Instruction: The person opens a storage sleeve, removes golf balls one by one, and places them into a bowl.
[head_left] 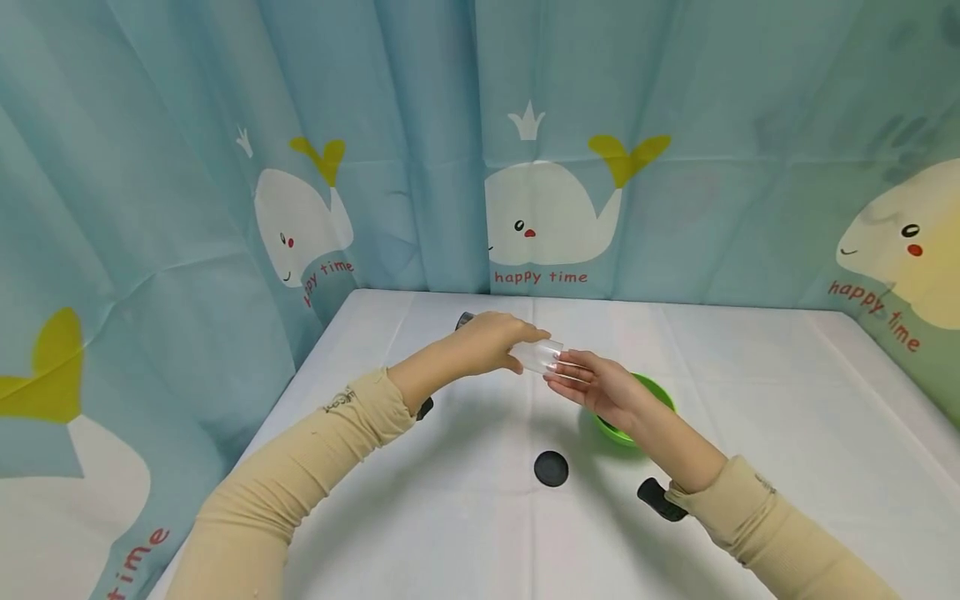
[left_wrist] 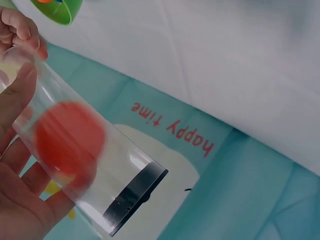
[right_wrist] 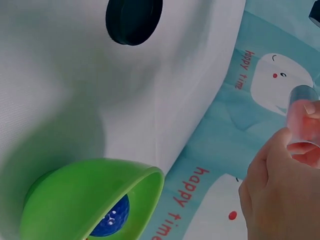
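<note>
My left hand (head_left: 491, 340) grips a clear plastic tube (head_left: 534, 357) around its side, tilted above the table. The tube has a black base (left_wrist: 135, 197) at its far end. Inside it, a red ball (left_wrist: 70, 135) appears blurred, around the tube's middle. At the tube's open mouth is my right hand (head_left: 606, 390), its fingers extended and touching the rim, with no ball showing in them. Below the right hand stands a green bowl (head_left: 660, 393), partly hidden by that arm. A blue dimpled ball (right_wrist: 114, 217) lies in the bowl.
A round black cap (head_left: 551, 468) lies on the white-covered table (head_left: 465, 525), nearer than the bowl. Blue curtains (head_left: 420, 167) with whale prints hang behind the table and along its sides. Black wrist camera parts (head_left: 660, 500) show at the right sleeve.
</note>
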